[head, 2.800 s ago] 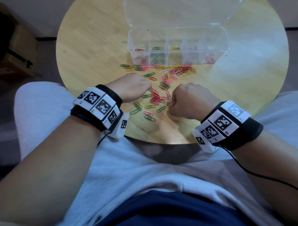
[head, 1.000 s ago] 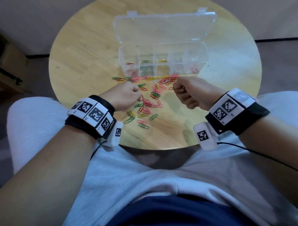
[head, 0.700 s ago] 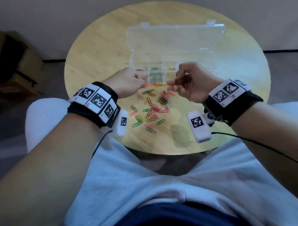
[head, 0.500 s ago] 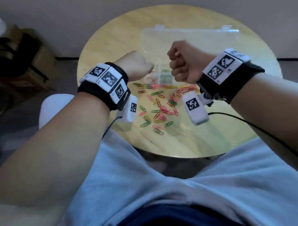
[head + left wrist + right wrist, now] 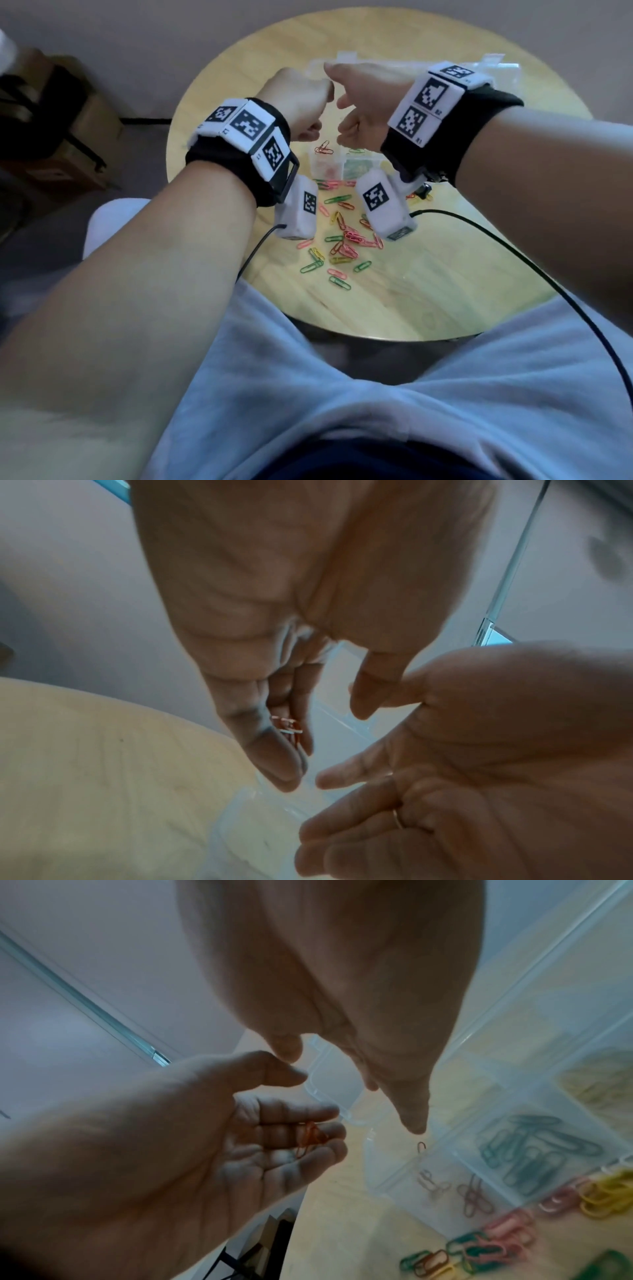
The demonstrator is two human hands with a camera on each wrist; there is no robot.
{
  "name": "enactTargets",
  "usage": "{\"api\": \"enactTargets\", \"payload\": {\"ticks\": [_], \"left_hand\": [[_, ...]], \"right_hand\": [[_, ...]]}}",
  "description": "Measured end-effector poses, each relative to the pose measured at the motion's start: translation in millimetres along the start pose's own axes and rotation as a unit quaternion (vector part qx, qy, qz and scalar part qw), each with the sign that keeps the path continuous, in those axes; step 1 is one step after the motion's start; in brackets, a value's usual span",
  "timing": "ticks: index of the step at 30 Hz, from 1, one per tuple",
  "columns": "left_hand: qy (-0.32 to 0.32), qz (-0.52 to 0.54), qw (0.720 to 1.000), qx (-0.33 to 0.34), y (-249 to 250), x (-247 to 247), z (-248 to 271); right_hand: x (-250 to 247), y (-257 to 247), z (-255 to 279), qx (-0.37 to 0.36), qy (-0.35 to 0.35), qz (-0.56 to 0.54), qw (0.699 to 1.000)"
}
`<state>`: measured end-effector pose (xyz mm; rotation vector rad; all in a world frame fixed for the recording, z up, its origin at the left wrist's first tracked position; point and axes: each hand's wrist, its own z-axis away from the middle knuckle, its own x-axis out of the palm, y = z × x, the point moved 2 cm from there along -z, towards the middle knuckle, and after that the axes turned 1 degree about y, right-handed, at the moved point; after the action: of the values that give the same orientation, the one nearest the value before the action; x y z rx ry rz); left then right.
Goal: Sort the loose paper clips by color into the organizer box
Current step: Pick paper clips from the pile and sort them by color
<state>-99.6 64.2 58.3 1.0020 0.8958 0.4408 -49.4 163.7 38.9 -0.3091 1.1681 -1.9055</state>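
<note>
Both hands hover above the left end of the clear organizer box [image 5: 342, 163]. My left hand [image 5: 298, 99] is cupped loosely, and red clips [image 5: 310, 1137] lie on its fingers [image 5: 274, 750]. More red clips [image 5: 323, 148] are falling toward the leftmost compartment, one of them just under my right thumb [image 5: 421, 1146]. My right hand [image 5: 356, 109] is next to the left one, fingers relaxed and spread [image 5: 342, 775], holding nothing I can see. Red clips [image 5: 474, 1195], green clips [image 5: 534, 1153] and yellow clips [image 5: 599, 1083] lie in separate compartments. Loose mixed clips [image 5: 342, 240] are scattered on the table.
The round wooden table [image 5: 445, 291] stands against my knees. The box's open lid [image 5: 496, 68] lies flat behind it. Wrist camera units and a black cable [image 5: 513, 246] hang over the clip pile. A dark chair and cardboard boxes [image 5: 68, 144] stand at the left.
Both hands have risen from the clip pile to above the box. The left fist has loosened and red clips are dropping out. The right hand's fingers have uncurled.
</note>
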Motion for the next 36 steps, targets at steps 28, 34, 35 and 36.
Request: {"api": "enactTargets", "payload": {"ticks": [28, 34, 35, 36], "left_hand": [[-0.100, -0.349, 0.931, 0.012, -91.3, 0.7, 32.0], [-0.073, -0.305, 0.949, 0.011, -98.3, -5.9, 26.4], [-0.088, -0.303, 0.949, 0.009, -98.1, -5.9, 27.4], [-0.106, -0.306, 0.946, 0.008, -97.9, -5.1, 29.1]], "right_hand": [[-3.1, 107.1, 67.4, -0.207, -0.093, 0.473, 0.851], [6.6, 109.2, 61.6, -0.213, -0.116, 0.536, 0.809], [5.9, 109.6, 61.5, -0.215, -0.119, 0.536, 0.808], [4.8, 109.7, 61.7, -0.217, -0.121, 0.531, 0.810]]}}
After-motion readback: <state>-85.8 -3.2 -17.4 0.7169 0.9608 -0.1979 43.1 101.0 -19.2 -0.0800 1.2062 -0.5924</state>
